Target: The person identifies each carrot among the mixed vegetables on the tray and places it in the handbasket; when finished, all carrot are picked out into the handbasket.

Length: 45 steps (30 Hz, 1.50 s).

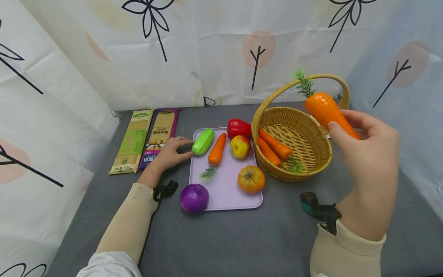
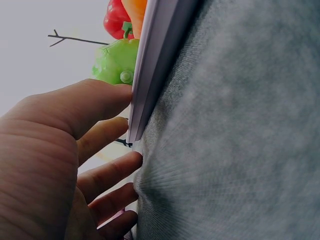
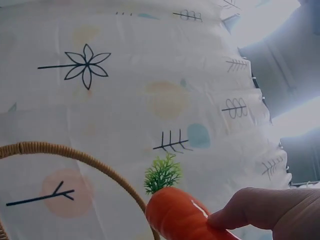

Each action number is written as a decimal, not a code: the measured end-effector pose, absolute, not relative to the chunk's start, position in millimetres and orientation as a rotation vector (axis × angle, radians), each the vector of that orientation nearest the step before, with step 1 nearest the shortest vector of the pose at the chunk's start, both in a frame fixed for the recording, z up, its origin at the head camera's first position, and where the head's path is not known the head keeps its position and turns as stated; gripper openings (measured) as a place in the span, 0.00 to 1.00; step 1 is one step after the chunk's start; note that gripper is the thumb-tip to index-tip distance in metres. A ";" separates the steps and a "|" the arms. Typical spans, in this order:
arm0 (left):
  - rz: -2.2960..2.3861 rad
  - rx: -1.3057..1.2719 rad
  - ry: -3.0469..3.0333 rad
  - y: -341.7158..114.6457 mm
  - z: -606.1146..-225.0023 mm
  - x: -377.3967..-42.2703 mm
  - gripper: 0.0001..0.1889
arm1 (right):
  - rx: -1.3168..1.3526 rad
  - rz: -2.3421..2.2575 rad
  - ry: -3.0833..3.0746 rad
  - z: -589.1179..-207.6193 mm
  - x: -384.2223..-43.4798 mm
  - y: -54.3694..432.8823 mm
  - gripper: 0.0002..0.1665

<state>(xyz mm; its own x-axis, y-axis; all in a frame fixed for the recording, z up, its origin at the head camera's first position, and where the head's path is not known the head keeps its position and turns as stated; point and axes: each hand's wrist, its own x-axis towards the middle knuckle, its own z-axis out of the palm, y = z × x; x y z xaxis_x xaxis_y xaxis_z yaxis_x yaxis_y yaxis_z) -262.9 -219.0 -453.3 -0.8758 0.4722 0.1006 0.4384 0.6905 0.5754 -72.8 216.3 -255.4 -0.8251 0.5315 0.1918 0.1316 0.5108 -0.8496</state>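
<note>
My right hand (image 1: pixel 372 154) grips a large orange carrot (image 1: pixel 325 109) with a green leafy top, held up over the right side of a wicker basket (image 1: pixel 304 169). In the right wrist view the thumb presses on the carrot (image 3: pixel 175 215). Inside the basket lie two smaller carrots (image 1: pixel 275 144). My left hand (image 1: pixel 171 154) is at the left edge of a lilac tray (image 1: pixel 228 196), its fingers loosely spread and the thumb touching the rim. Just beyond its fingertips on the tray sits a green cucumber-like vegetable (image 1: pixel 203 141), knobbly in the left wrist view.
On the tray are another carrot (image 1: pixel 217 150), a red bell pepper (image 1: pixel 238 128), a red-yellow apple (image 1: pixel 240 147) and a small pumpkin (image 1: pixel 251 179). A purple onion (image 1: pixel 194 198) overlaps its near left corner. Two noodle packs (image 1: pixel 133 142) lie at left. The basket's handle (image 1: pixel 277 92) arches high.
</note>
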 end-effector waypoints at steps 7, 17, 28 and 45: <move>0.950 0.766 2.838 -219.6 -455.2 -264.6 0.26 | -0.656 1.180 -2.370 -260.3 -84.7 228.0 0.28; 0.962 0.770 2.837 -219.0 -456.3 -264.7 0.25 | -0.640 1.149 -2.461 -279.7 -113.3 243.4 0.31; 0.966 0.774 2.834 -218.2 -455.2 -263.9 0.25 | -0.472 1.152 -2.565 -307.3 -143.0 246.9 0.32; 0.965 0.772 2.832 -219.5 -456.3 -265.3 0.25 | -0.304 1.161 -2.780 -354.1 -184.8 232.5 0.33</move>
